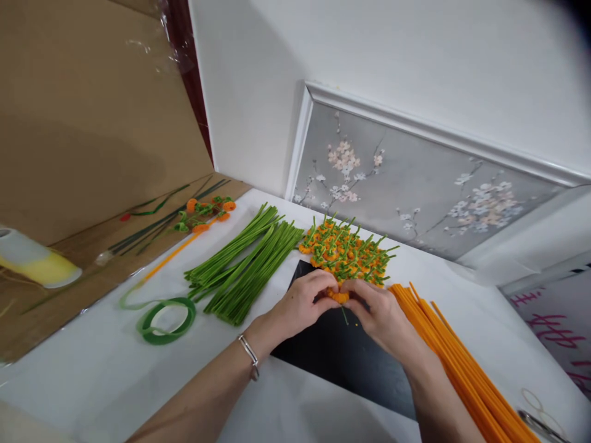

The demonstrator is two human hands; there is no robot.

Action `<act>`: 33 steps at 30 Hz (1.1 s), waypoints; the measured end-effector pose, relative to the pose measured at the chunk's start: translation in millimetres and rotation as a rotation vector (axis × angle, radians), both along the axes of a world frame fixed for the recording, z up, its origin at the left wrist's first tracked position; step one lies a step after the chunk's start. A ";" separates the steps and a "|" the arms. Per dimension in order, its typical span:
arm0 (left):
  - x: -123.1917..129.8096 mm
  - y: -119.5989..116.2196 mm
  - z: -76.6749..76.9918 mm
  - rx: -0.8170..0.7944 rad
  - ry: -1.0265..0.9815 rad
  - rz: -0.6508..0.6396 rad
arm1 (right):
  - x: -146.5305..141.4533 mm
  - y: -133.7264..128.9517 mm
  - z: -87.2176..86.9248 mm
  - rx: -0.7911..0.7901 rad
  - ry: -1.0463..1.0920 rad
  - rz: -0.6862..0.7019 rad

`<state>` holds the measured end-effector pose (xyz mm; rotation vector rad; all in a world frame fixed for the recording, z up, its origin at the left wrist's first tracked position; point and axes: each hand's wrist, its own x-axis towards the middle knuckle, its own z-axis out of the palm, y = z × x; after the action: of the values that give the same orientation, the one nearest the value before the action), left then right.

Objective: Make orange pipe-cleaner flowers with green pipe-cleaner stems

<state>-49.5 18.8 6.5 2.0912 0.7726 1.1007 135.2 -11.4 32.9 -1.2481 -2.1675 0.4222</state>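
Note:
Between my two hands is a small orange pipe-cleaner pumpkin (339,297) with a green stem pointing down below it. My left hand (310,301) pinches its left side, and my right hand (373,306) pinches the right side. Both hands are over a black mat (346,357). Just beyond them lies a dense pile of finished orange pumpkins with green stems and curls (348,249). Loose orange pipe cleaners (447,369) lie to the right of my right hand. Bundles of green pipe cleaners (258,271) rest to the left.
A roll of green tape (168,329) lies at the left, its loose end on an orange stick. More orange pieces with green curls (207,212) rest on cardboard. A yellow-and-white cylinder (39,258) lies far left. Scissors (540,424) are bottom right. A framed blossom picture (415,184) leans behind.

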 end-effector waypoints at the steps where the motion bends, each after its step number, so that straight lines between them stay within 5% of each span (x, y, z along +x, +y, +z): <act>1: 0.0 -0.6 0.6 -0.005 0.018 -0.016 | 1.4 0.0 0.9 -0.022 -0.015 0.022; 15: -5.6 -3.0 12.3 -0.179 -0.007 -0.200 | 20.2 4.6 0.7 -0.416 0.281 0.178; 33: -4.0 -6.7 14.1 -0.218 -0.114 -0.229 | 17.8 3.2 1.3 -0.456 0.372 0.168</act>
<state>-53.5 12.1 20.6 1.8642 0.5554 0.9559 153.0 -8.2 34.2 -1.1022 -1.9144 1.1724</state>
